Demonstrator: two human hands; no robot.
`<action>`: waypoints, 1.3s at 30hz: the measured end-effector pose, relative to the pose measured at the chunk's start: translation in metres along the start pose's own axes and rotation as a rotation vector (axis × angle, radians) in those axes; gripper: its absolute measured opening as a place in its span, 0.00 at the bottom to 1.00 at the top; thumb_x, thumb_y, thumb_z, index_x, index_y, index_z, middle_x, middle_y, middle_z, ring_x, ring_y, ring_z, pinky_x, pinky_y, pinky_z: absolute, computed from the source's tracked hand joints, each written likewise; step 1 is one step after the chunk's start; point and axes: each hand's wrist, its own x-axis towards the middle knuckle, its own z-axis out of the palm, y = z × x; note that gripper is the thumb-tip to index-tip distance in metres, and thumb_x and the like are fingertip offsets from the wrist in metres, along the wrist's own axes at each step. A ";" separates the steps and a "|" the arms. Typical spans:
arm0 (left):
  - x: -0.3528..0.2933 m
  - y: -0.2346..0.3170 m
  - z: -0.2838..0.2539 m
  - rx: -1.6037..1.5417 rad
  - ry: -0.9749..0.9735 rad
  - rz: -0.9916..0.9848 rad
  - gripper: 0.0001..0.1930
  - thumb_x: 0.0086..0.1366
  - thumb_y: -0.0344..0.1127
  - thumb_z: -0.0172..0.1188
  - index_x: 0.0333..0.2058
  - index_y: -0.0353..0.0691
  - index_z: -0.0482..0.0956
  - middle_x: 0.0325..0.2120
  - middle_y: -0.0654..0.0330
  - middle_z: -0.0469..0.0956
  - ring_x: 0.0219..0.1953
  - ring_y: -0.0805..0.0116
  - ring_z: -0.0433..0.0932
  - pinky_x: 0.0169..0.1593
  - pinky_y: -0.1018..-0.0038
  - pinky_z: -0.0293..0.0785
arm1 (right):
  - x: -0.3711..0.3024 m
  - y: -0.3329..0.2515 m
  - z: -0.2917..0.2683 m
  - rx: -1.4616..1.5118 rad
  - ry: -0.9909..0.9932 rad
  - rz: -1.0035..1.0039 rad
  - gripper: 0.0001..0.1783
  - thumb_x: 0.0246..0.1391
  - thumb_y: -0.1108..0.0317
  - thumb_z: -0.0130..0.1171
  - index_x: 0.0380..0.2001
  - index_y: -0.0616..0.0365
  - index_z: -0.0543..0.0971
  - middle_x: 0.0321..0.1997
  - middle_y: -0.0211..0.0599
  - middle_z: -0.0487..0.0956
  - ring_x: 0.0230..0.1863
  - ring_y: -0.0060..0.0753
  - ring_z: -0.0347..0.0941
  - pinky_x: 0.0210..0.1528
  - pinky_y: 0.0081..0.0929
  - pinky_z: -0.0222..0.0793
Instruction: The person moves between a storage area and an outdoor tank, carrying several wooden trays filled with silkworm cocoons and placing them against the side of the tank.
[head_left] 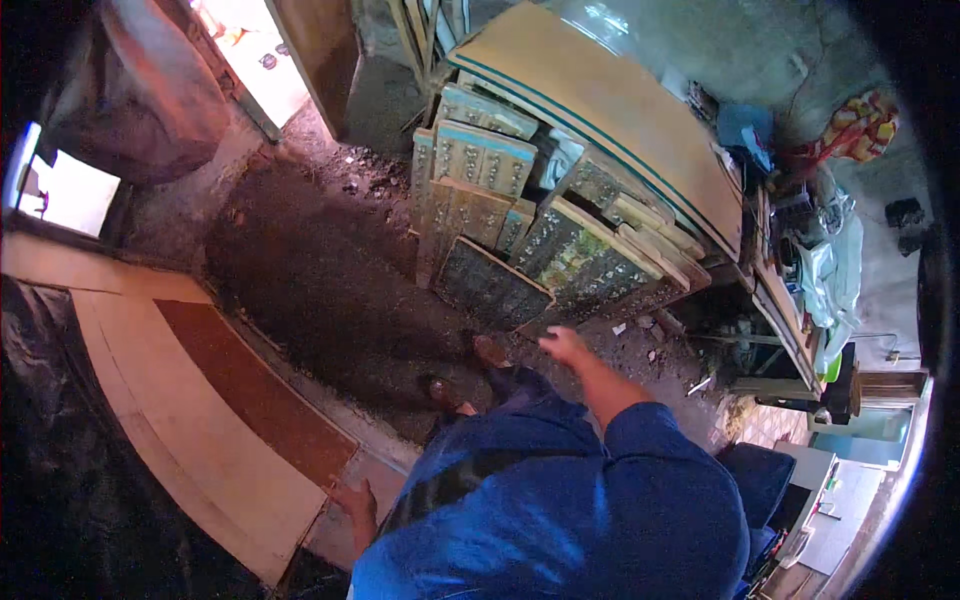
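Note:
My left hand (355, 503) is low on the left, beside the end of a long bench top. Its fingers are spread and nothing shows in them. On that bench top lie pale boards (180, 400) and a reddish-brown panel (255, 390). My right hand (565, 346) hangs out in front of me, its fingers curled inward. What they hold, if anything, is too small to make out. Just beyond the right hand, a dark rough board (490, 283) leans on a stack of worn wooden panels (590, 250) studded with small lumps.
A large tan sheet (610, 110) with a green edge leans behind the panels. The dark earth floor (300, 270) has rubble (655, 345) to the right. An open doorway (255, 60) is at the far left. Clear plastic bags (835, 275) and clutter fill the right side.

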 end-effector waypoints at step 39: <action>-0.164 0.154 -0.039 -0.015 -0.523 0.025 0.38 0.57 0.45 0.61 0.63 0.37 0.57 0.62 0.36 0.54 0.63 0.39 0.55 0.66 0.60 0.52 | 0.218 -0.002 0.041 -0.375 0.022 0.310 0.39 0.50 0.60 0.61 0.63 0.53 0.56 0.60 0.48 0.58 0.63 0.54 0.54 0.61 0.46 0.61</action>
